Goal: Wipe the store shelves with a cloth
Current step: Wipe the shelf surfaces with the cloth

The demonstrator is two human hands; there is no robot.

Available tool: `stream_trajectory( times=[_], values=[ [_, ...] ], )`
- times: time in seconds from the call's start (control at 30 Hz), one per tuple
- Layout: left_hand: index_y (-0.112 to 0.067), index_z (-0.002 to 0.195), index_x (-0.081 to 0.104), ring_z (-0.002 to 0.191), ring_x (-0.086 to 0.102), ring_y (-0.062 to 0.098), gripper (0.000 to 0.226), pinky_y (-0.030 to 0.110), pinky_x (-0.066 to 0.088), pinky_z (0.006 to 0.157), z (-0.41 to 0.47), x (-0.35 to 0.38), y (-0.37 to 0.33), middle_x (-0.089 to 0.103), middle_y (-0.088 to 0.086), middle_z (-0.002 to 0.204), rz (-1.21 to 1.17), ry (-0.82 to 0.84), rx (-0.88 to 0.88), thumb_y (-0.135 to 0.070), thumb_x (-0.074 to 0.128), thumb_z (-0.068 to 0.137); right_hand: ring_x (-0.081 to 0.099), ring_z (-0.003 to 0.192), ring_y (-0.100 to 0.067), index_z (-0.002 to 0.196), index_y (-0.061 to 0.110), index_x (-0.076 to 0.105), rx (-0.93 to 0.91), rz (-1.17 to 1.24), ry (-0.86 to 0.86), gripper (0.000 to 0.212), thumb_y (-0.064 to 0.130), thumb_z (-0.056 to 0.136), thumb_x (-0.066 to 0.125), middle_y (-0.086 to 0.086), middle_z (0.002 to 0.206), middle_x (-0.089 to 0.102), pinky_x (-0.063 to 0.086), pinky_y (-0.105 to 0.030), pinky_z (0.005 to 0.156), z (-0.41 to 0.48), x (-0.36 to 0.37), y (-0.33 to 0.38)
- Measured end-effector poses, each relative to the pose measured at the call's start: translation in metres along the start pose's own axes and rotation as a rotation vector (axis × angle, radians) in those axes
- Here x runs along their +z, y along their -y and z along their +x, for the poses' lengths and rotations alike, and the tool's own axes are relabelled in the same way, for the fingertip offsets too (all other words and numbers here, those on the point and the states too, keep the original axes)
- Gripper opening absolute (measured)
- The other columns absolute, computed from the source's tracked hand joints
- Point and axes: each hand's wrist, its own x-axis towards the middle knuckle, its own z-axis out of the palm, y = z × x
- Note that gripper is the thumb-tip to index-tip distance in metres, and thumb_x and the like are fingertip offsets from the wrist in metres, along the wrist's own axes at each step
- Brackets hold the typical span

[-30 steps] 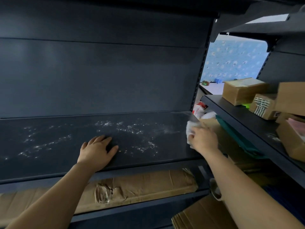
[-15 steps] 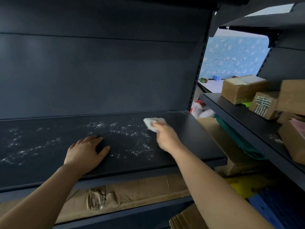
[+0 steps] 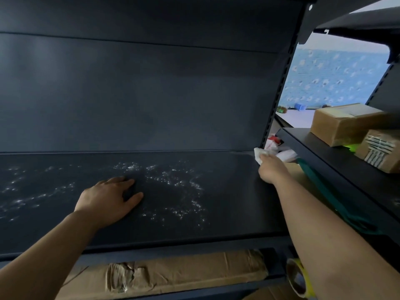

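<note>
Big box: a brown taped cardboard box [image 3: 344,124] is seen at the right.
Small box: a brown cardboard box with black stripes [image 3: 381,151] is set just beside it.
Long box: a flat brown cardboard box [image 3: 186,271] is laid at the bottom.

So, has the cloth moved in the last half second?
Yes. The right hand carried the cloth right, off the dust patch to the shelf corner beside the upright.

Open shelf [image 3: 227,180] surface; upright post [image 3: 279,94] at right
</note>
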Motion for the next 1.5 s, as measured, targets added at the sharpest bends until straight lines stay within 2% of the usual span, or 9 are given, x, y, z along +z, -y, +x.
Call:
stream_trajectory(
  times=[0.13,0.23,0.5,0.63,0.77,0.97,1.17,1.33,1.5],
  values=[
    [-0.042,0.142,0.033,0.136,0.038,0.015,0.069,0.037,0.041,0.103,0.003,-0.001,0.002,0.031,-0.018,0.152,0.020,0.000,0.012,-0.076,0.028,0.082,0.050,0.121,-0.029,0.130,0.016,0.051,-0.078,-0.058,-0.007,0.057,-0.009,0.079,0.044,-0.011,0.140,0.043,0.043,-0.030,0.084,0.009,-0.002,0.029],
    [-0.042,0.142,0.033,0.136,0.038,0.015,0.069,0.037,0.041,0.104,0.003,0.000,0.002,0.030,-0.018,0.152,0.015,-0.003,0.008,-0.075,0.028,0.082,0.048,0.122,-0.033,0.112,0.015,0.061,-0.280,-0.089,-0.052,0.043,-0.003,0.076,0.046,-0.012,0.134,0.048,0.045,-0.033,0.094,-0.003,0.010,0.081],
    [-0.043,0.143,0.031,0.138,0.035,0.016,0.069,0.039,0.040,0.103,0.000,0.001,-0.001,0.028,-0.016,0.154,-0.005,0.008,-0.018,-0.076,0.029,0.082,0.042,0.133,-0.022,0.137,0.011,0.049,-0.615,0.445,0.045,0.058,-0.012,0.085,0.040,-0.004,0.146,0.044,0.032,-0.023,0.106,-0.072,0.020,0.191],
    [-0.042,0.143,0.032,0.138,0.036,0.017,0.070,0.040,0.042,0.102,0.000,0.001,0.001,0.029,-0.014,0.153,-0.003,0.012,-0.017,-0.076,0.028,0.082,0.048,0.128,-0.024,0.129,0.004,0.056,-0.474,0.609,-0.260,0.057,-0.017,0.078,0.043,-0.014,0.138,0.052,0.023,-0.011,0.104,-0.076,-0.009,0.136],
    [-0.041,0.144,0.032,0.138,0.034,0.018,0.070,0.041,0.041,0.102,0.000,0.002,0.001,0.029,-0.013,0.154,0.000,0.004,-0.017,-0.076,0.028,0.083,0.045,0.125,-0.029,0.127,0.007,0.056,-0.123,0.156,-0.200,0.050,-0.009,0.080,0.047,-0.013,0.134,0.051,0.034,-0.029,0.105,-0.066,-0.006,0.047],
    [-0.038,0.145,0.031,0.141,0.030,0.018,0.069,0.043,0.034,0.108,-0.004,0.003,0.001,0.027,-0.011,0.155,-0.034,0.000,-0.010,-0.073,0.029,0.085,0.046,0.121,-0.027,0.120,0.010,0.055,-0.251,0.027,-0.187,0.043,0.001,0.079,0.047,-0.011,0.129,0.053,0.035,-0.031,0.102,-0.105,0.015,0.102],
    [-0.034,0.143,0.036,0.139,0.033,0.019,0.065,0.040,0.029,0.114,-0.018,0.009,0.012,0.030,-0.009,0.154,-0.107,-0.047,0.022,-0.066,0.035,0.087,0.038,0.132,-0.018,0.129,0.007,0.054,-0.451,0.326,-0.110,0.054,-0.013,0.079,0.049,-0.007,0.140,0.047,0.027,-0.013,0.097,-0.161,0.017,0.180],
    [-0.034,0.144,0.035,0.138,0.035,0.021,0.063,0.042,0.027,0.115,-0.043,0.000,0.040,0.034,-0.006,0.152,-0.097,-0.101,0.004,-0.065,0.032,0.089,0.054,0.119,-0.026,0.130,0.005,0.056,-0.380,0.737,-0.186,0.056,-0.016,0.080,0.043,-0.011,0.133,0.054,0.042,-0.035,0.104,-0.170,-0.002,0.154],
    [-0.034,0.146,0.029,0.141,0.029,0.022,0.066,0.043,0.021,0.117,-0.061,-0.003,0.090,0.031,-0.006,0.154,0.001,-0.062,-0.076,-0.066,0.030,0.088,0.039,0.130,-0.031,0.139,0.013,0.043,-0.052,0.192,-0.072,0.055,-0.003,0.087,0.046,-0.010,0.142,0.040,0.033,-0.040,0.106,-0.154,-0.013,0.053]
  ],
)
